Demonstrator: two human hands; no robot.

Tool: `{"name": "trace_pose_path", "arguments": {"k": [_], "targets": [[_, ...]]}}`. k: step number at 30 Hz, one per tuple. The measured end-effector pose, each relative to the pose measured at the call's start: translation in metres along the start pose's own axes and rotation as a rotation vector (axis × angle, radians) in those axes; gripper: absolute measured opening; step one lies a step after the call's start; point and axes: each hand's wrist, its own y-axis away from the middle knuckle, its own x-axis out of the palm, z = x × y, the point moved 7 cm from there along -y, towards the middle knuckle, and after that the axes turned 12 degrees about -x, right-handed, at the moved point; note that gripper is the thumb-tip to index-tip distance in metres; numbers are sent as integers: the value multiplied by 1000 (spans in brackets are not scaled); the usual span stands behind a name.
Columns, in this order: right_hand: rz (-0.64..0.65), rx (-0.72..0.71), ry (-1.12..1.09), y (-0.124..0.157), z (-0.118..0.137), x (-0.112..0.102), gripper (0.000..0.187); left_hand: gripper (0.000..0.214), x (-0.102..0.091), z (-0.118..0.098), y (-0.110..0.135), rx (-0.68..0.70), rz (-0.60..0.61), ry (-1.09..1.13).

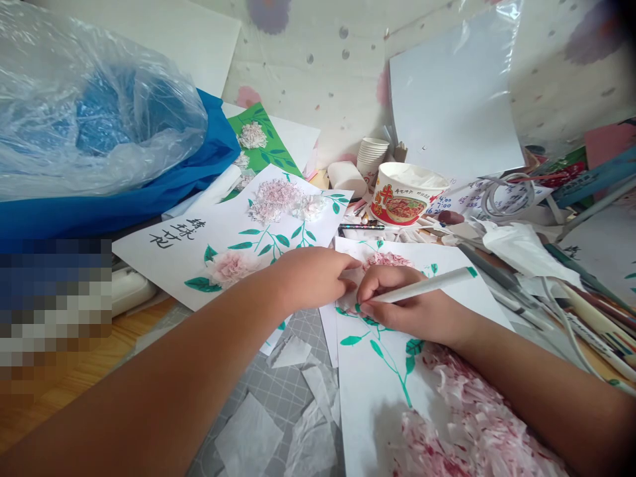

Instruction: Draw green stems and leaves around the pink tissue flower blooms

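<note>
My right hand (402,301) is closed around a white marker (427,286) with a green end. Its green tip meets the white paper sheet (362,371) among painted green leaves and stems. My left hand (318,278) reaches across to the sheet's left side, thumb and forefinger apart, pressing near a pale flower that it partly covers. Behind my right hand shows a pink crumpled-tissue flower (387,260). Bigger pink-and-white tissue flowers (467,424) fill the sheet's near part, by my right forearm. Another flower picture (218,232), with dark handwritten characters, lies under my left arm.
Torn tissue pieces (248,434) lie on a grey cutting mat (209,391). A noodle tub (407,192) and stacked paper cups (372,156) stand at the back. Pens and brushes (596,318) crowd the right. Plastic-wrapped blue material (114,126) bulges at left.
</note>
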Motion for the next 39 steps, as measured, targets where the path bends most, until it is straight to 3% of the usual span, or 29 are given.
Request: {"name": "trace_pose_path", "arguments": {"k": [17, 39], "targets": [[19, -56, -21, -3, 2, 0, 15, 36, -4, -1, 4, 26, -41, 59], [44, -106, -85, -2, 3, 3, 14, 48, 1, 5, 0, -3, 24, 43]]}}
